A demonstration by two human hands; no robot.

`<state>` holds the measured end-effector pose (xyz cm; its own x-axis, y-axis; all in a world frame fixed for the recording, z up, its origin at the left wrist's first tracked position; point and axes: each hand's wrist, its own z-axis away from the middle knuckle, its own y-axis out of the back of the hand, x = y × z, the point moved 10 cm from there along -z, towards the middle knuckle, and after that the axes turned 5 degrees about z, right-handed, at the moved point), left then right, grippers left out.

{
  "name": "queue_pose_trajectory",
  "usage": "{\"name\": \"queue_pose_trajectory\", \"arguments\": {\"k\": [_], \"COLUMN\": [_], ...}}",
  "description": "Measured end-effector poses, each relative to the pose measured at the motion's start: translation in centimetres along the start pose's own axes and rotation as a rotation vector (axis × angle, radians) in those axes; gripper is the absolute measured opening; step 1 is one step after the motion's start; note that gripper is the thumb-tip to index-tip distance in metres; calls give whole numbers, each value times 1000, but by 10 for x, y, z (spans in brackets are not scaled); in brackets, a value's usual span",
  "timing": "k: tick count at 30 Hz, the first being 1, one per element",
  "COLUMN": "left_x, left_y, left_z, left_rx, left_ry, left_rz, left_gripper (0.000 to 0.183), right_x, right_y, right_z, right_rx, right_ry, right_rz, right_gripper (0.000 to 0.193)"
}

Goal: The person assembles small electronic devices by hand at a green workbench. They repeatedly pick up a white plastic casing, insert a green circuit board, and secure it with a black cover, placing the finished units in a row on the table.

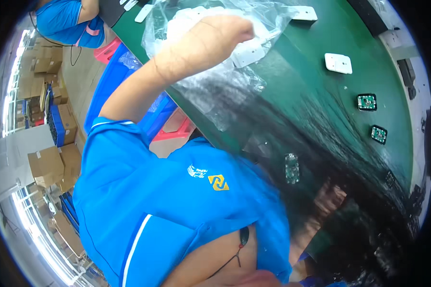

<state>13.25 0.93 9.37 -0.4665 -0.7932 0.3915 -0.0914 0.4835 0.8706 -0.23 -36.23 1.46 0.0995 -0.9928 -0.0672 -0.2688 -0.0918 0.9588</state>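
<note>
My left hand (227,36) reaches over a clear plastic bag (268,24) that holds several white plastic parts (187,21). Its fingers are curled down, and what they hold, if anything, is hidden under the hand. A white plastic housing (249,56) shows at the bag's near side. My right hand (331,195) is low on the right, blurred and partly covered by dark hair-like strands (282,115), so its fingers do not show clearly. Close to it, a green circuit board (291,168) lies behind the strands.
On the green table (301,52) are a white housing (338,63) and two black-framed circuit boards (367,102). Another white part (304,14) sits at the far edge. Blue bins (111,81) and a pink stool (175,126) stand left of the table. Another person (67,19) sits far left.
</note>
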Motion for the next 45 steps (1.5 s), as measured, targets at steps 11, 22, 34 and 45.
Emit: {"name": "queue_pose_trajectory", "arguments": {"k": [11, 22, 34, 45], "left_x": [1, 41, 46, 168], "left_y": [-51, -76, -85, -80], "left_z": [31, 42, -11, 13], "left_rx": [77, -95, -392, -8], "left_ry": [41, -185, -101, -292], "left_rz": [-253, -126, -136, 512], "left_gripper": [29, 31, 34, 25], "right_x": [-10, 13, -21, -76], "right_y": [21, -8, 0, 10], "right_z": [-19, -2, -23, -45], "right_rx": [19, -3, -80, -306], "right_ry": [-148, -413, -484, -339], "right_rz": [-340, -627, -1160, -1448], "right_gripper": [10, 10, 5, 7]}}
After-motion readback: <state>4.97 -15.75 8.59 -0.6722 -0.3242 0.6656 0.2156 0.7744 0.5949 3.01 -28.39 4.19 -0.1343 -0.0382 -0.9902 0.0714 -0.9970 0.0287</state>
